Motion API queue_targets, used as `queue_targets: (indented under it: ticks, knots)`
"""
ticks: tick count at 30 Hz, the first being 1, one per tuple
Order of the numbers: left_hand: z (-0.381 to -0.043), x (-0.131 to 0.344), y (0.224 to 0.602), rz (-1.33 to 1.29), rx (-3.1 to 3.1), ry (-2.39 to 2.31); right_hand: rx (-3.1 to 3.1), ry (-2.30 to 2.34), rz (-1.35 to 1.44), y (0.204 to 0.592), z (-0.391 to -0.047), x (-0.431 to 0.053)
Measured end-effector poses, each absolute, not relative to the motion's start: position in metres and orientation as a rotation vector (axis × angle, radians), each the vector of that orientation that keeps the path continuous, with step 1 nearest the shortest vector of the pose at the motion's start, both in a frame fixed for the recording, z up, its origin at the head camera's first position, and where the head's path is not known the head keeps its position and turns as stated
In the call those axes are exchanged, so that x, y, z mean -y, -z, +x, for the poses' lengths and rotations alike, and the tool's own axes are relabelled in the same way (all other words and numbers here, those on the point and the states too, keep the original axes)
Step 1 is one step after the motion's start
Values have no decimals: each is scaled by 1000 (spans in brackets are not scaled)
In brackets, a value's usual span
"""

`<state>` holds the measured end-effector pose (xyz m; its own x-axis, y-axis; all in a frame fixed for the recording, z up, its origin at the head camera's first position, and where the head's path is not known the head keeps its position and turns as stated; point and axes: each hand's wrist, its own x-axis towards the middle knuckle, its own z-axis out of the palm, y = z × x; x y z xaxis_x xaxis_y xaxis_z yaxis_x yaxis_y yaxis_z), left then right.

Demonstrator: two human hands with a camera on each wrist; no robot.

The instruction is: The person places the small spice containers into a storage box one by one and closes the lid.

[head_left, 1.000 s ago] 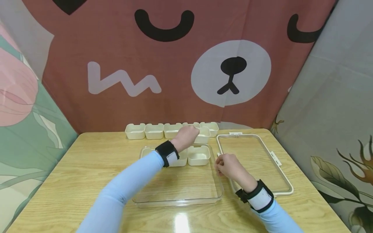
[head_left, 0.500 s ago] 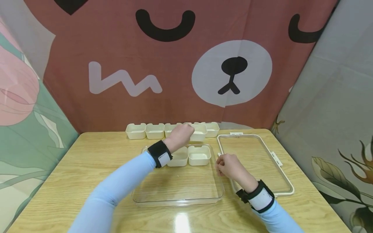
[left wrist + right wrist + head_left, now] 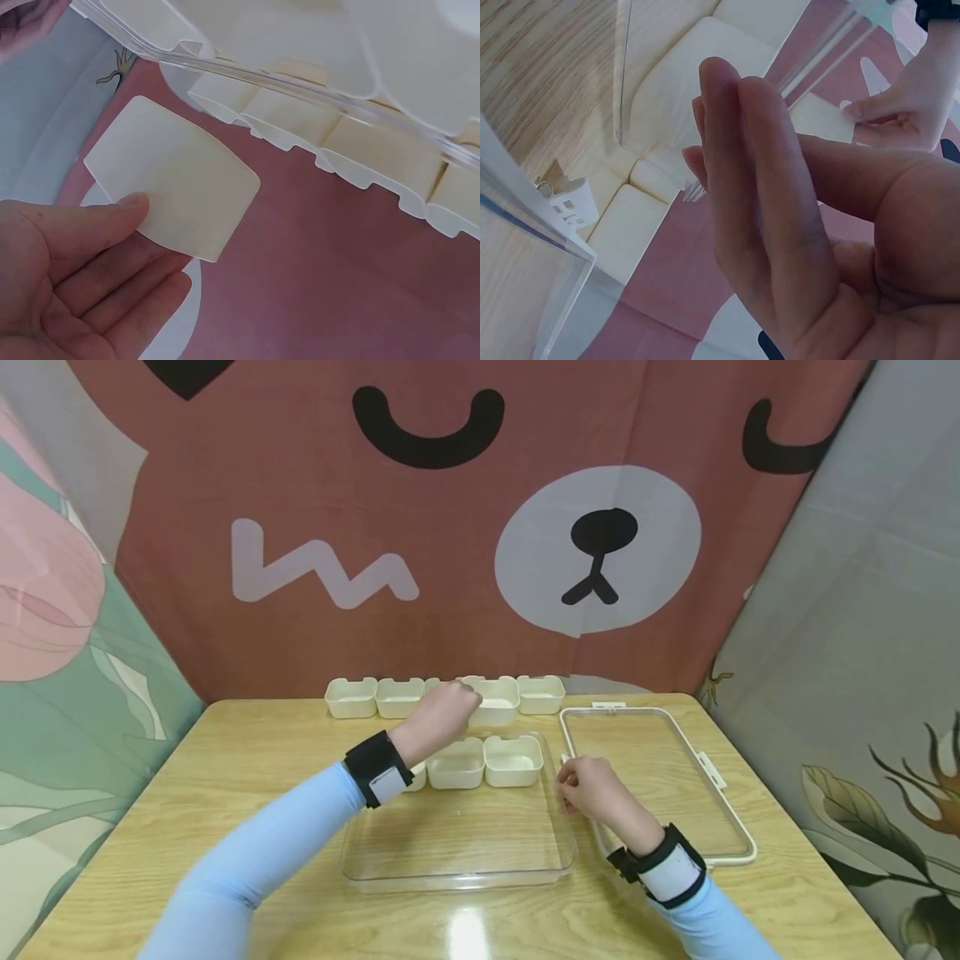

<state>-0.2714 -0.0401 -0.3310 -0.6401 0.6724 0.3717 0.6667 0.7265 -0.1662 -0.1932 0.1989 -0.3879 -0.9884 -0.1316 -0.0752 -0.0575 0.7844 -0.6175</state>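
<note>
My left hand (image 3: pixel 437 718) pinches a small cream container (image 3: pixel 497 702) by its side, thumb on one face and fingers behind, as the left wrist view shows. It holds this container above the back of a clear plastic bin (image 3: pixel 459 883), in front of a row of like containers. Inside the bin, cream containers (image 3: pixel 513 764) stand side by side along the back wall; the left forearm partly hides the leftmost. Beside the bin's right rim, my right hand (image 3: pixel 596 793) hovers with fingers loosely bent and nothing between them; whether it touches the rim cannot be told.
Several cream containers (image 3: pixel 351 700) line the table's back edge against the printed cloth (image 3: pixel 315 635). To the right lies a clear lid with a white frame (image 3: pixel 738 827) and side clips (image 3: pixel 711 768). Wooden tabletop (image 3: pixel 225 793) surrounds the bin.
The left hand has moved left along the back row, carrying the cream container with it. More of the bin's containers show now. The right hand has stayed still.
</note>
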Motion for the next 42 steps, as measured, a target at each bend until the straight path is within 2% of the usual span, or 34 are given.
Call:
queue_targets:
  ticks: [19, 27, 42]
  knots:
    - [-238, 77, 331, -1038, 2455, 30, -2804, 1006, -207, 388, -198, -207]
    - [-227, 88, 338, -1040, 2412, 27, -2806, 1014, -129, 388, -197, -203]
    - [-206, 111, 345, -1009, 2367, 49, -2824, 1003, -146, 391, -197, -202]
